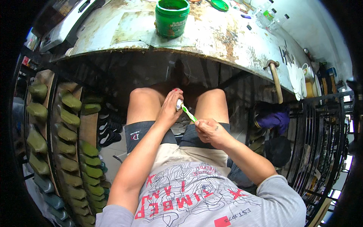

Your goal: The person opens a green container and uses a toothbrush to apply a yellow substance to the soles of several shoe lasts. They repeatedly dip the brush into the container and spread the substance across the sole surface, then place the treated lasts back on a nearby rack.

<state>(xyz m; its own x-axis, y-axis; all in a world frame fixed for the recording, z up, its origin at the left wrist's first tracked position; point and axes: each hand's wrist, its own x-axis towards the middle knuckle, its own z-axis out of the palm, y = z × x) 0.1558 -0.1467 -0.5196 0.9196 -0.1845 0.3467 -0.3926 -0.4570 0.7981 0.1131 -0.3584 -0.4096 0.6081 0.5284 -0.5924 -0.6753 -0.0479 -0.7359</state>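
My right hand [211, 132] is closed around the handle of a green and white toothbrush [191, 116]. The brush points up and left, toward my left hand [170, 108], and its head is close to those fingers. Between my thighs, my left hand grips a small whitish piece [178, 105] with some red near its far end. Most of that piece is covered by the fingers, so its kind cannot be told. Both hands are above my lap, below the front edge of the workbench [132, 28].
On the worn bench stands an open green tub [172, 22]. A wooden-handled hammer [276, 77] hangs over its right edge, near white sole-shaped pieces [295, 77]. Clear bottles [270, 19] stand at the far right. Racks of olive-green shoe lasts [68, 132] rise on my left, metal shelving [310, 143] on my right.
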